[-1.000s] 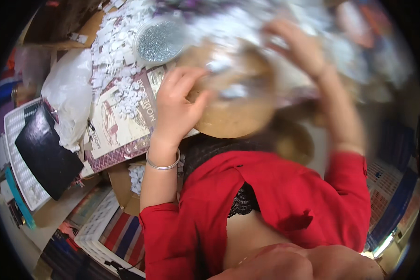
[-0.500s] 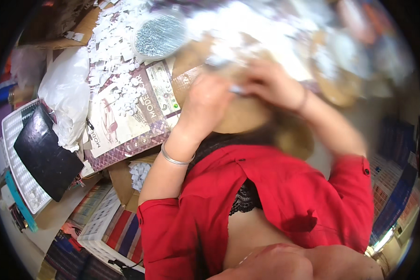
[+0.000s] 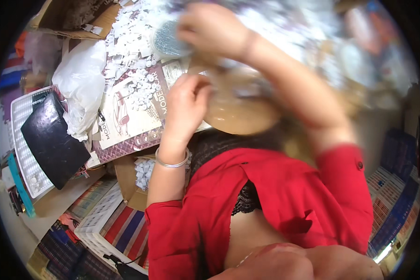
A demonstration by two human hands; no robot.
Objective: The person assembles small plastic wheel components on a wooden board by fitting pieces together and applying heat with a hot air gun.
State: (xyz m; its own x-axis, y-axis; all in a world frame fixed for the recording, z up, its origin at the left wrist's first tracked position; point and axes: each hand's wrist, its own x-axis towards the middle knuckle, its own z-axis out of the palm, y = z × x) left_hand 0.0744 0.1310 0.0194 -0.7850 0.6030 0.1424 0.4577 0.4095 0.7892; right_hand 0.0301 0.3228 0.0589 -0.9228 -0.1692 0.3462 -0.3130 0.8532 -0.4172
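Observation:
My left hand [image 3: 187, 100], a metal bangle on its wrist, is closed above the near edge of the worktop, thumb against the curled fingers. Whatever it pinches is hidden. Stretched forward and across to the left, my right hand [image 3: 214, 30] is somewhat blurred, its curled fingers at the rim of a round clear tub [image 3: 167, 41] full of small, thin metal pieces like nails. No object shows in those fingers. A shiny brown round-edged surface [image 3: 242, 116] lies in front of my body. Many small white plastic pieces [image 3: 142, 88] are heaped left of the tub.
A printed sheet [image 3: 130, 123] covers the worktop. On the left are a white plastic bag [image 3: 81, 77], a black sheet [image 3: 53, 140] on a white basket [image 3: 24, 163], and a cardboard box [image 3: 74, 21]. Below the edge, another cardboard box [image 3: 128, 179] holds white pieces. The far right is blurred.
My hands were together over the brown surface, with a small pale piece between them. Now my right hand has moved away, forward and left to the tub, while my left stays near the worktop's edge.

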